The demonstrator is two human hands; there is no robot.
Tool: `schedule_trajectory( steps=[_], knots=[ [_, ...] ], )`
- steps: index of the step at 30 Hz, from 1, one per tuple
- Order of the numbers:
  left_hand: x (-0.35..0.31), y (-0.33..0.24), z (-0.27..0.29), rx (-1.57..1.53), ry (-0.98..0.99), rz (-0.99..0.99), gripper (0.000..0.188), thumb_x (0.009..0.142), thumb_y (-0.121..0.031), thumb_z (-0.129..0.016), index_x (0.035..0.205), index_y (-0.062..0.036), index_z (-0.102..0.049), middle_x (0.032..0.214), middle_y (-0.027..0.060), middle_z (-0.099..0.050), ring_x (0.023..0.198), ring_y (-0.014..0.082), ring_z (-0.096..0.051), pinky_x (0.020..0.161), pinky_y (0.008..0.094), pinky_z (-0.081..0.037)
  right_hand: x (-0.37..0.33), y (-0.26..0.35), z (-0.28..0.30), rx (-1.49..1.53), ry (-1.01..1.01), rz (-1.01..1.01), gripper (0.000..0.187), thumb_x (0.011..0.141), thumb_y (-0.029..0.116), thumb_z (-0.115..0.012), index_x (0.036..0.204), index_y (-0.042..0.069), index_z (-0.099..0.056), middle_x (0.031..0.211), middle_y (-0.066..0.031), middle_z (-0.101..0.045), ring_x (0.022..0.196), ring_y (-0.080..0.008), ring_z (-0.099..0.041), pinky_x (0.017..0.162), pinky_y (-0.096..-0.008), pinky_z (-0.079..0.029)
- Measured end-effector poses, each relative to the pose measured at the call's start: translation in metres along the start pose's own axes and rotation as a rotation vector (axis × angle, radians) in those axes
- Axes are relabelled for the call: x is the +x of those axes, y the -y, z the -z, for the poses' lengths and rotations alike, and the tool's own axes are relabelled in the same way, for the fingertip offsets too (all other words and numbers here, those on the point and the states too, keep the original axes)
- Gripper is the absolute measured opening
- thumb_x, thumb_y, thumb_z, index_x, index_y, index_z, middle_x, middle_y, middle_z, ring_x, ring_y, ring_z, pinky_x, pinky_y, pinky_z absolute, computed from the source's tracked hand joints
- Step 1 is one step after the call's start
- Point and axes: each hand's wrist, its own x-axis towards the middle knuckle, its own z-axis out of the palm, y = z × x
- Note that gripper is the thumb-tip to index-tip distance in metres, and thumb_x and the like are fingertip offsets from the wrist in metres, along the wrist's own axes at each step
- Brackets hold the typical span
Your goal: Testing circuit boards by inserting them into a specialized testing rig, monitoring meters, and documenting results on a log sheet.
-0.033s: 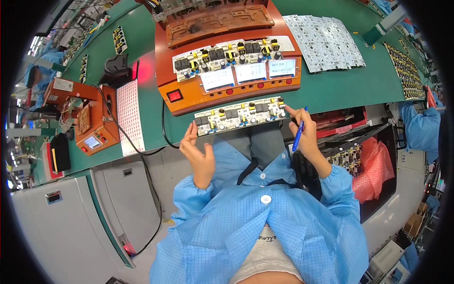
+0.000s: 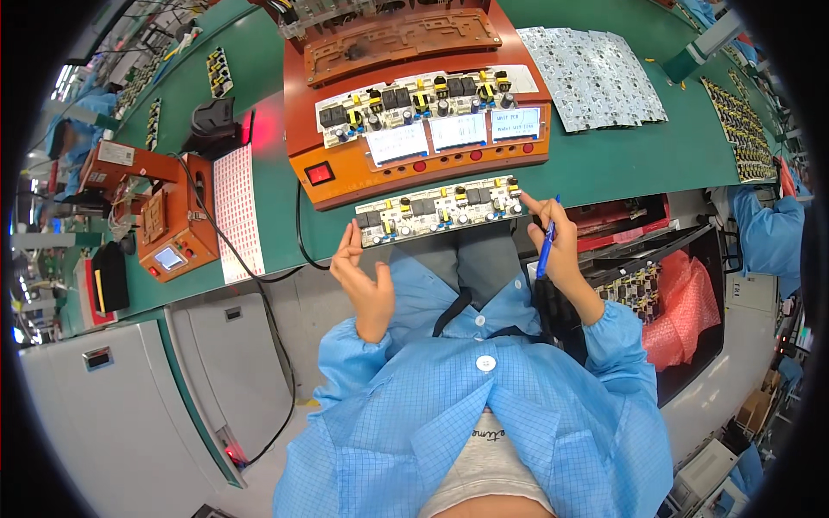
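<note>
A long white circuit board (image 2: 439,210) with black, yellow and blue parts lies along the front edge of the green bench. My left hand (image 2: 363,285) is open at its left end, fingertips touching the board's end and thumb spread apart. At the other end, my right hand (image 2: 559,244) reaches its index finger to the board's corner. A blue pen (image 2: 546,249) is held in that same hand, pointing down toward me. Behind the board stands an orange test machine (image 2: 414,169) with lit screens. Another populated board (image 2: 406,102) rests on top of it.
A sheet of pale boards (image 2: 596,82) lies right of the machine. Left are a smaller orange device (image 2: 177,250), a red-marked label sheet (image 2: 237,216) and a black cable (image 2: 250,268). Below right, a black crate (image 2: 691,345) holds boards and pink bubble wrap (image 2: 686,311). Another person's blue sleeve (image 2: 768,229) shows far right.
The pen has tilted slightly more upright in my right hand. My left hand has shifted a trace; the board stays where it was.
</note>
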Motion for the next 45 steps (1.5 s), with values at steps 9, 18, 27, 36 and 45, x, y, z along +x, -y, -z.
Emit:
schedule_trajectory(
  steps=[9,18,27,36,45],
  knots=[
    [0.071,-0.053,0.032,-0.168,-0.107,-0.291,0.028,0.064,0.006,-0.041,0.089,-0.0032,-0.033,0.127,0.0245,-0.051,0.116,0.03,-0.045,0.096,0.0344,-0.028,0.053,0.061,0.019,0.213,-0.091,0.333,0.026,0.08,-0.005,-0.048,0.076,0.009,-0.027,0.127,-0.0262,-0.052,0.105,-0.0176,-0.055,0.081,-0.0244,-0.04],
    [0.247,-0.02,0.018,0.111,0.028,-0.465,0.023,0.071,-0.002,-0.052,0.092,0.0009,-0.043,0.107,0.024,-0.063,0.092,0.0408,-0.058,0.085,0.043,-0.039,0.215,0.068,0.011,0.479,-0.005,0.233,0.022,0.08,-0.007,-0.045,0.078,0.01,-0.033,0.101,-0.0133,-0.06,0.124,-0.024,-0.047,0.088,-0.0293,-0.039],
    [0.282,0.014,-0.006,0.166,0.123,-0.366,0.025,0.075,-0.004,-0.054,0.095,-0.0058,-0.039,0.111,0.0175,-0.063,0.105,0.0276,-0.056,0.095,0.0401,-0.023,0.268,0.016,0.005,0.279,0.041,0.335,0.017,0.085,-0.008,-0.04,0.076,0.007,-0.036,0.081,-0.0051,-0.051,0.11,-0.0186,-0.054,0.083,-0.027,-0.041],
    [0.23,-0.025,0.039,0.003,0.137,-0.194,0.031,0.074,-0.004,-0.057,0.103,-0.0015,-0.045,0.116,0.0203,-0.06,0.106,0.0376,-0.056,0.094,0.0377,-0.039,0.279,0.114,0.073,-0.13,-0.61,0.862,0.026,0.09,0.009,-0.056,0.072,0.004,-0.037,0.086,-0.0124,-0.068,0.07,-0.0106,-0.053,0.069,-0.021,-0.04],
    [0.21,-0.028,0.039,0.142,0.486,-0.422,0.067,0.062,-0.017,-0.082,0.115,0.0012,-0.045,0.115,0.0196,-0.057,0.11,0.0353,-0.053,0.094,0.0399,-0.042,0.203,0.13,0.033,0.054,-0.302,0.733,0.026,0.09,0.004,-0.052,0.069,0.003,-0.036,0.07,-0.0083,-0.058,0.07,-0.0146,-0.058,0.066,-0.0259,-0.044]
  ],
)
